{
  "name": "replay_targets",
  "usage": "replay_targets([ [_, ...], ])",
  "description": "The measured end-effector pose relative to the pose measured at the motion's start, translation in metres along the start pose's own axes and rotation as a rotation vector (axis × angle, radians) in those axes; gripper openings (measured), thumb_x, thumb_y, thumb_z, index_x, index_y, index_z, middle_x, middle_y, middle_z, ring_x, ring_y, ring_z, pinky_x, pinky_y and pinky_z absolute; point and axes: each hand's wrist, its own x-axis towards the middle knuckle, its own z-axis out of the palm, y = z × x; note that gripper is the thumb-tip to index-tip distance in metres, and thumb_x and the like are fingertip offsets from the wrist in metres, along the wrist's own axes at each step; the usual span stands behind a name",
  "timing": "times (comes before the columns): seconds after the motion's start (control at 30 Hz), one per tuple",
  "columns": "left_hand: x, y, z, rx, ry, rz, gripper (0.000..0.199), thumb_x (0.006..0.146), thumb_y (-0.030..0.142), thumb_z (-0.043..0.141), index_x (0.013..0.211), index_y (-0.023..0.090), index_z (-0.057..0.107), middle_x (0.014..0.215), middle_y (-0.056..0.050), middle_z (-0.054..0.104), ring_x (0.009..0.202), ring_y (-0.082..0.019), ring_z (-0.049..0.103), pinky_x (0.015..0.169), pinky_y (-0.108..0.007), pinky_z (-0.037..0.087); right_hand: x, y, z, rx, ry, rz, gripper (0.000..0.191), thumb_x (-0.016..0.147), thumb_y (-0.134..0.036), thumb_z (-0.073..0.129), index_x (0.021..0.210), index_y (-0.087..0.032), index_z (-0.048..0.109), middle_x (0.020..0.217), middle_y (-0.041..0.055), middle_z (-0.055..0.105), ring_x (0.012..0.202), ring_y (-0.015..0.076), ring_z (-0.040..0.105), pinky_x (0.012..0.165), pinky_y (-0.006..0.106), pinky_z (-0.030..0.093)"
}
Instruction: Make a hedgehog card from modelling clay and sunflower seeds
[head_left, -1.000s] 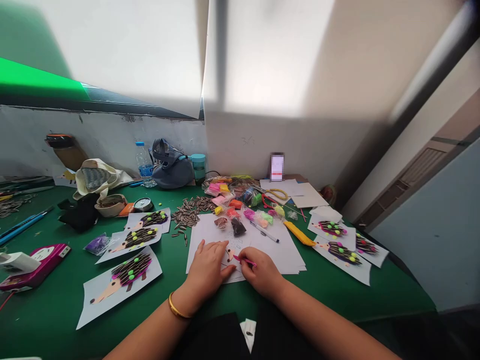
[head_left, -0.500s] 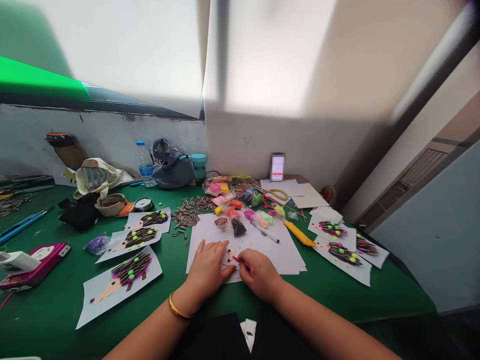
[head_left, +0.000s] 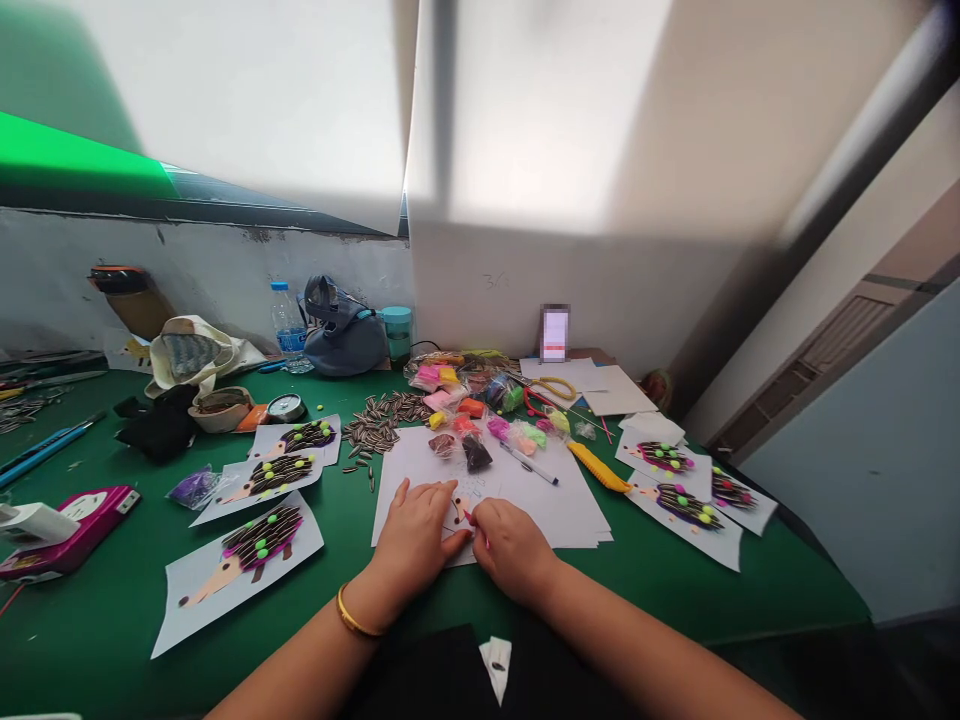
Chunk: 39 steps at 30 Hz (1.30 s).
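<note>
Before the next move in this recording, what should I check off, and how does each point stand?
1. Left hand resting on the paper sheets: ok.
2. Right hand gripping the pink tool: ok.
3. Tool tip touching the peach-coloured piece: cannot tell, too small to see.
4. Pen and black packet off the paper: not ok, both lie on it.
5. Yellow cutter apart from both hands: ok.

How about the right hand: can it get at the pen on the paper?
Probably yes: only bare paper seems to lie between the right hand and the pen, though the hand holds a pink tool that may need setting down.
</note>
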Motion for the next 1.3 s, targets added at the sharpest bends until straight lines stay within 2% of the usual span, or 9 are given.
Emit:
replay_targets([
  [0.43,-0.0004,0.0012,-0.0020,-0.015,-0.020,-0.008,0.053,0.085,0.037,0.066,0.133,0.019,0.051,0.130,-0.013,0.063,0.124,-0.029,0.055,0.116,-0.057,0.021,-0.0005,-0.0017,-0.0078,0.057,-0.021,0.016,0.015,0.077,-0.007,0.050,0.082,-0.021,0.050,0.081,0.0041,0.062,0.074,0.0200,0.054,0.067,0.030,0.040],
  [1.3,-0.0005,0.0002,-0.0006,-0.008,-0.001,-0.005,0.051,0.086,0.036,0.064,0.132,0.020,0.052,0.129,-0.011,0.064,0.123,-0.029,0.056,0.116,-0.057,0.022,-0.0006,0.0000,-0.0019,0.077,0.025,0.006,0.017,0.078,-0.006,0.049,0.085,-0.021,0.050,0.081,0.0038,0.060,0.074,0.0200,0.055,0.068,0.030,0.041],
])
